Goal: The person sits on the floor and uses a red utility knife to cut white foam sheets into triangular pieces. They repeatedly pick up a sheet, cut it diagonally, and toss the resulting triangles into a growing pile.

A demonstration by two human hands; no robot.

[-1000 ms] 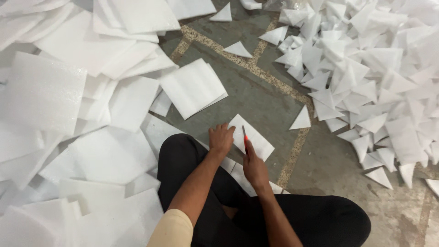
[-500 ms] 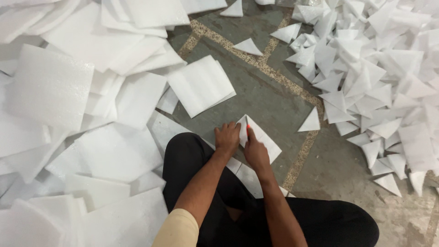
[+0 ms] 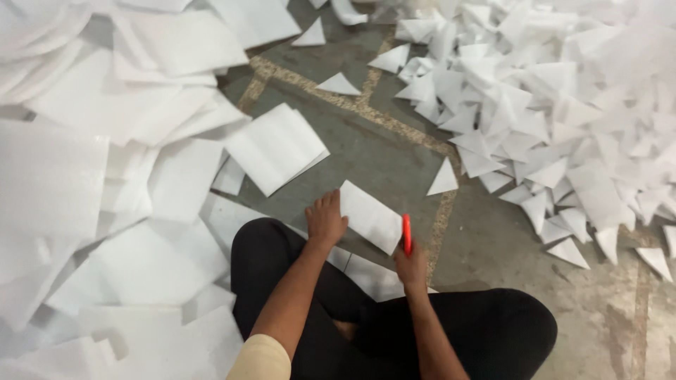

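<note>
The right hand [image 3: 412, 266] is closed around a slim red cutter [image 3: 407, 233], which stands upright out of the fist with its tip at the right edge of a white foam sheet [image 3: 371, 217]. The left hand [image 3: 325, 219] lies flat with fingers together, palm pressing down on the left end of the same sheet; it grips nothing. The sheet is rectangular and lies tilted on the floor [image 3: 366, 158] just in front of the person's knees, on top of other sheets that stick out from under their legs.

The person sits cross-legged in black trousers [image 3: 486, 331], bare forearms reaching forward, with a pale short sleeve [image 3: 260, 360] at the lower edge of the view.

Beyond the hands, a small stack of square foam sheets [image 3: 276, 148] lies by itself on the floor, up and to the left. A single white foam triangle [image 3: 444, 179] lies up and to the right of the held sheet, apart from it.

The floor is grey concrete, worn and stained, crossed by tan speckled strips. The whole left side is covered by a loose spread of large sheets [image 3: 105, 176], overlapping at all angles. The upper right is filled by a deep pile of triangles [image 3: 563, 112], with a few stray ones at its edge.
</note>
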